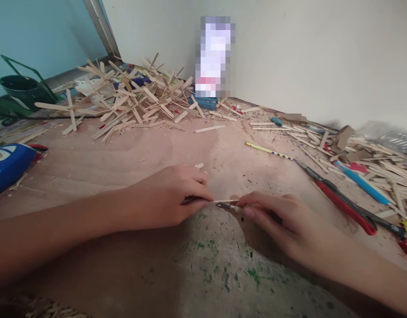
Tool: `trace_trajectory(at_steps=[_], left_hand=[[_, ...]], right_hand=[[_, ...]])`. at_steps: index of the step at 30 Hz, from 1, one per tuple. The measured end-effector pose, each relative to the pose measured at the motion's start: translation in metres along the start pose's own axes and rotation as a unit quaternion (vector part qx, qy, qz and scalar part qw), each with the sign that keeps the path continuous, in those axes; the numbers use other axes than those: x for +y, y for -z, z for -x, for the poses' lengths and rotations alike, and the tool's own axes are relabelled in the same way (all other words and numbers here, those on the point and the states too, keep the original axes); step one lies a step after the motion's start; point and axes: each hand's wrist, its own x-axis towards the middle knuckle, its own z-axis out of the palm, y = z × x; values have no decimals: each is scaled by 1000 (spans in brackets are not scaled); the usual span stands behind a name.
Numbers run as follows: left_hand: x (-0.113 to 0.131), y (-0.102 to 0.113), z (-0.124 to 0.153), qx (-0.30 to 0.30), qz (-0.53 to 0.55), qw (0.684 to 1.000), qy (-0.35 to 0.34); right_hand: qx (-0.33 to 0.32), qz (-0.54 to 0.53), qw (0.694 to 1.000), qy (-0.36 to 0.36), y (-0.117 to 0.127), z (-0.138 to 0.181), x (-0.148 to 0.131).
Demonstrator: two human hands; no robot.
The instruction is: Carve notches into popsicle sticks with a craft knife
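My left hand (180, 192) is closed, pinching a thin wooden craft stick (223, 201) that is seen edge-on just above the table. In my right hand (279, 216) is a craft knife (235, 208), gripped close to its blade between thumb and fingers. The blade points left and lies right beside the stick, near my left fingertips; whether it touches the wood I cannot tell. The stick's right end runs up to my right fingers. Most of the knife's handle is hidden by my right hand.
Behind my hands is a heap of craft sticks (133, 95), with a blurred phone (211, 57) propped at the wall. To the right lie a yellow pencil (269, 151), red-handled pliers (342, 203), a blue tool (360, 182) and more sticks. A blue object (14, 163) sits at left.
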Motion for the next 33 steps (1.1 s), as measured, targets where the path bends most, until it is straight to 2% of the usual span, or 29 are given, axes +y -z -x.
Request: trace_trajectory(at_steps=[14,21,29,31,33], left_hand=[[1,1,-1,3,37,999,12],[7,3,-3,-6,71,995,75],[15,8,-7,-11,100,974,202],[15,9,-6,-12,111,971,213],[14,9,-6,-13,116,971,208]], right_hand=[[40,17,999,21,-6,0,-2],[85,64,991,82,-10,3,-2],[141,154,961,183,-13,2,2],[141,147,960,190,-12,1,1],[120,118,972,162,-10,0,-1]])
